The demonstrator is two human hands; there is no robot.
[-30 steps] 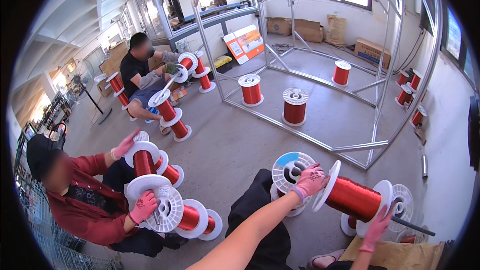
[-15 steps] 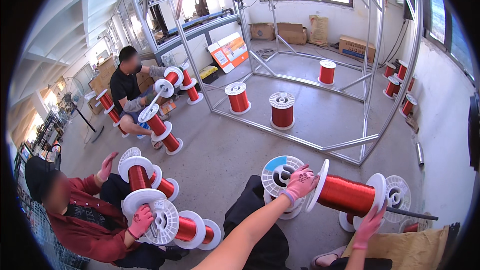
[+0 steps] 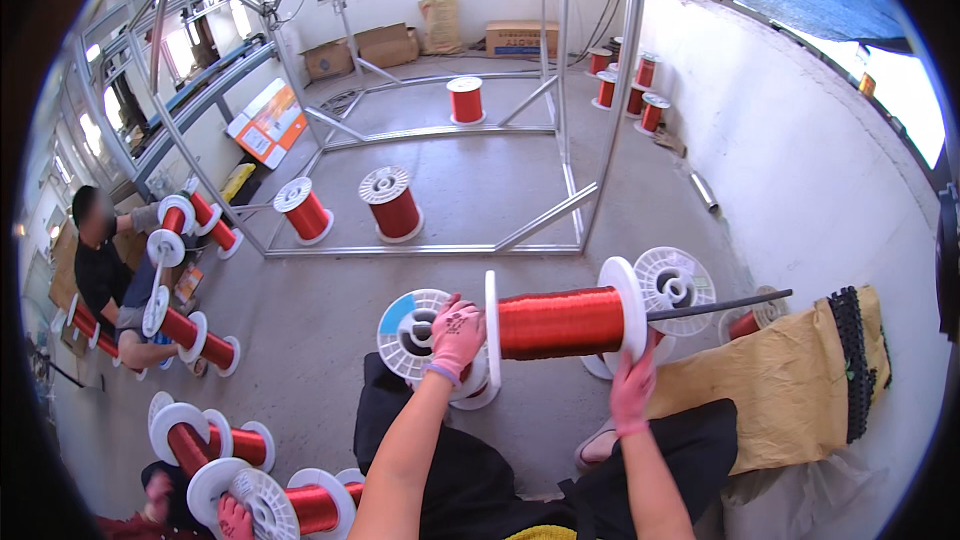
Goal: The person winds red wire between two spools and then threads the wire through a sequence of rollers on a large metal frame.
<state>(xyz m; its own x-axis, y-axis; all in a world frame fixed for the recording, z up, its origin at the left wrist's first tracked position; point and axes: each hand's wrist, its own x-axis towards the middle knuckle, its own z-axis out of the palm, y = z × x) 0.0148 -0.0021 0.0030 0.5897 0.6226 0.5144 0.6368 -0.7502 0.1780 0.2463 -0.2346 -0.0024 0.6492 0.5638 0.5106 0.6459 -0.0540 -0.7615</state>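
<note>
A large spool of red wire [image 3: 560, 323] with white flanges lies on its side in front of me. A dark rod [image 3: 720, 305] sticks out past its right flange. My left hand [image 3: 458, 335], in a pink glove, is closed at the outer side of the left flange; its fingertips are partly hidden. From below, my right hand [image 3: 632, 390], also gloved, grips the lower rim of the right flange. An upright spool with a blue patch [image 3: 397, 320] on its flange stands under my left hand. Behind the right flange is another white-flanged spool [image 3: 690, 275].
Brown wrapping [image 3: 760, 380] with a black edge lies at my right. Several red spools stand inside a metal frame [image 3: 430, 252] and by the right wall. At lower left, a co-worker's gloved hand [image 3: 235, 517] touches a spool; another person [image 3: 105, 270] sits farther back among spools.
My view has swung to the right, so the frame and co-workers sit farther left. The held spool now looks more level; both my hands remain on it.
</note>
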